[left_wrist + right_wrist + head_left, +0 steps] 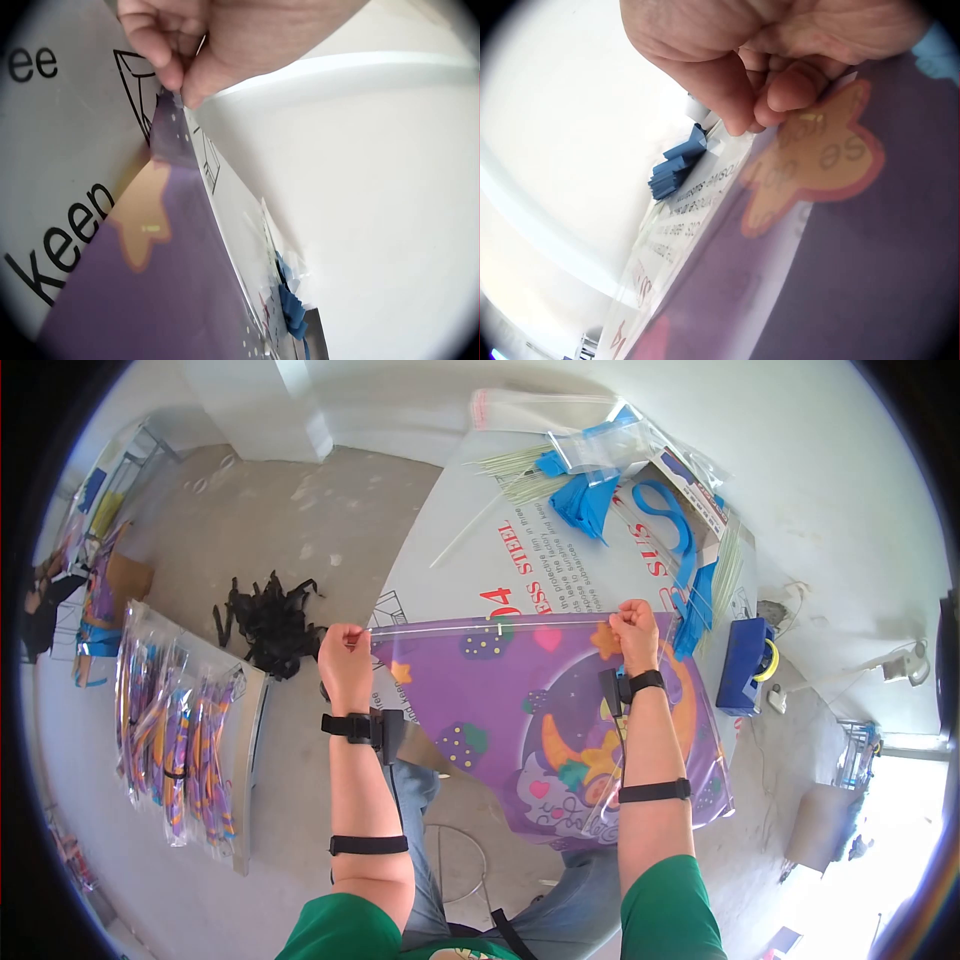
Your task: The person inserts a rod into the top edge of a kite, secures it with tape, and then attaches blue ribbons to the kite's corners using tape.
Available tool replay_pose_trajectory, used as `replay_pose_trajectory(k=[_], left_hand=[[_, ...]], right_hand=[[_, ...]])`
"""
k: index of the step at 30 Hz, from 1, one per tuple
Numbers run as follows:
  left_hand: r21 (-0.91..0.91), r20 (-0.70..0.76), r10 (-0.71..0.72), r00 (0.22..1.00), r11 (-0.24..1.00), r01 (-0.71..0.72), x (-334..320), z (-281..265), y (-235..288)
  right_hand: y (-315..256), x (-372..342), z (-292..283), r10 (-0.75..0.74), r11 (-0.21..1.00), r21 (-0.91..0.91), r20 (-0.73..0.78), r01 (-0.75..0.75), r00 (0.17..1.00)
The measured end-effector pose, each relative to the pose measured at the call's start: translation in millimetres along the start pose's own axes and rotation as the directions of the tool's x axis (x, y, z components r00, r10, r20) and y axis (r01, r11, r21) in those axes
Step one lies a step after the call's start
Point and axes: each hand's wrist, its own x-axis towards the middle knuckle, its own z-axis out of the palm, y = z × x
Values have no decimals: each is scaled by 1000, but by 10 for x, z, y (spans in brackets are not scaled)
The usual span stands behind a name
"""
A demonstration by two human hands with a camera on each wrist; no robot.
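A thin purple printed sheet (475, 690) with stars, strawberries and a crescent moon hangs over the near edge of the table, above the person's lap. Along its top edge runs a slim pale rod (440, 628) with a small white piece near the middle. The left hand (345, 665) pinches the sheet's left corner between thumb and fingertips, as the left wrist view shows close up. Farther right, the right hand (636, 640) pinches the same top edge beside an orange star (817, 157). The edge is stretched straight between both hands.
The table (430, 565) bears printed lettering, blue strips (585, 505), thin pale sticks (515, 472), clear bags and an open box (690, 500). A blue tape dispenser (740, 665) stands at right. Black straps (270, 625) and a board with bagged colourful rolls (180, 745) lie left.
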Motion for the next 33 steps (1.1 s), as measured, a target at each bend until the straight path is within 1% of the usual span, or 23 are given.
replay_pose_trajectory(k=[8, 13, 20, 22, 29, 33], left_hand=[[3, 9, 5, 1000, 1000, -5, 21, 15, -56], [10, 15, -18, 1000, 1000, 18, 18, 7, -27], [4, 17, -21, 1000, 1000, 21, 21, 15, -44], [22, 13, -14, 1000, 1000, 14, 18, 11, -34], [32, 8, -2, 1000, 1000, 2, 23, 23, -58], [27, 6, -20, 1000, 999, 20, 21, 36, -59]], right_hand=[[22, 13, 3, -7, 999, -42, -6, 6, 1000], [33, 15, 16, -41, 995, -94, -18, 39, 999], [16, 13, 33, -28, 989, -147, -41, 21, 999], [55, 30, 29, -59, 979, -199, -46, 49, 997], [20, 7, 48, -57, 977, -208, -47, 46, 997], [43, 8, 52, -69, 975, -215, -56, 56, 996]])
